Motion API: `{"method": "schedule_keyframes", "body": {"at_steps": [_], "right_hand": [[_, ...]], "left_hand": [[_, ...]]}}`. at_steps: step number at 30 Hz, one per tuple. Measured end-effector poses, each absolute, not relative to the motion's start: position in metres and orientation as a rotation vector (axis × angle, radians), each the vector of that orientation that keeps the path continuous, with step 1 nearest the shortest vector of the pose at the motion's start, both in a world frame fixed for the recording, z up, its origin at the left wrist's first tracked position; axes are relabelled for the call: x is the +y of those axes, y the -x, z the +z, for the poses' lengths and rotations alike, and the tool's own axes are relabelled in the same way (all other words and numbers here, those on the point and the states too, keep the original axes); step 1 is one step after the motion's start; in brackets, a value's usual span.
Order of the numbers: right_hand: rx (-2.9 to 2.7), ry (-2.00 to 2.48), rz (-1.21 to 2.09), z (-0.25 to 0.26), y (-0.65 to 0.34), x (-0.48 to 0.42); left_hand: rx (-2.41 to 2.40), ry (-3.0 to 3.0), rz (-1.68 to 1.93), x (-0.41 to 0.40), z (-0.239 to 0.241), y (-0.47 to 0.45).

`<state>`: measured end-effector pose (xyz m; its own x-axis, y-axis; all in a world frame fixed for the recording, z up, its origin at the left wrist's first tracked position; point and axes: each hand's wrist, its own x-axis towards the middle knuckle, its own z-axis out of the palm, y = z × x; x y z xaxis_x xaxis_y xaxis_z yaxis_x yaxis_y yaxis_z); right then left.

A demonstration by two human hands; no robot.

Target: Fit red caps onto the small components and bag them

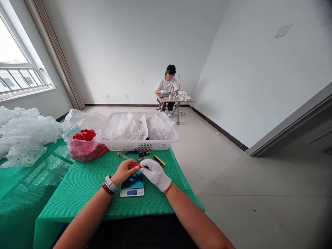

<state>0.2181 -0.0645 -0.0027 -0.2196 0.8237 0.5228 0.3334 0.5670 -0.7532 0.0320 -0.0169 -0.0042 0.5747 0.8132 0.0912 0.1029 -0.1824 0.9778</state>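
A small red plastic piece [137,165] is pinched between both my hands, above the digital scale; its exact kind is hard to make out. My bare left hand [124,172] holds it from the left, fingers closed. From the right, my right hand [155,174], in a white knit glove with a red cuff, closes thumb and finger at the piece's other end. Under the hands lies the digital scale [132,193], with a blue shiny platform and a lit display. Just behind are a yellow-and-black box [159,161], a black knife-like tool [144,153] and an orange-ended tool [122,155].
A white plastic basket [138,145] with clear bags stands at the table's back. Left of it, an open clear bag [86,150] holds many red pieces. More plastic bags [28,129] pile up far left. Another person [168,84] sits at a far table [176,100].
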Motion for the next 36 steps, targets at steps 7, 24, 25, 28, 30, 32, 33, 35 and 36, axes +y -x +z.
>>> {"method": "schedule_keyframes", "body": {"at_steps": [7, 24, 25, 28, 30, 32, 33, 35, 36], "right_hand": [[-1.781, 0.952, 0.616, -0.007, -0.217, -0.062], [-1.806, 0.99, 0.635, -0.003, -0.218, -0.065], [-1.808, 0.986, 0.628, -0.004, -0.218, -0.064], [-1.806, 0.987, 0.623, -0.008, -0.219, -0.062], [-1.802, 0.993, 0.627, -0.011, -0.22, -0.062], [-1.803, 0.991, 0.623, -0.012, -0.22, -0.061], [-1.807, 0.99, 0.619, -0.013, -0.22, -0.061], [-1.817, 0.996, 0.607, -0.012, -0.221, -0.061], [-1.822, 1.001, 0.599, -0.012, -0.221, -0.062]], "left_hand": [[0.746, -1.728, 0.899, -0.016, -0.006, -0.031], [0.866, -1.8, 0.739, -0.016, -0.006, -0.031], [0.863, -1.808, 0.748, -0.016, -0.005, -0.031], [0.852, -1.858, 0.834, -0.017, -0.004, -0.031], [0.848, -1.881, 0.892, -0.016, -0.004, -0.03], [0.844, -1.883, 0.924, -0.015, -0.005, -0.03], [0.844, -1.883, 0.929, -0.015, -0.005, -0.029], [0.845, -1.885, 0.918, -0.014, -0.007, -0.029], [0.845, -1.881, 0.905, -0.013, -0.007, -0.028]]}}
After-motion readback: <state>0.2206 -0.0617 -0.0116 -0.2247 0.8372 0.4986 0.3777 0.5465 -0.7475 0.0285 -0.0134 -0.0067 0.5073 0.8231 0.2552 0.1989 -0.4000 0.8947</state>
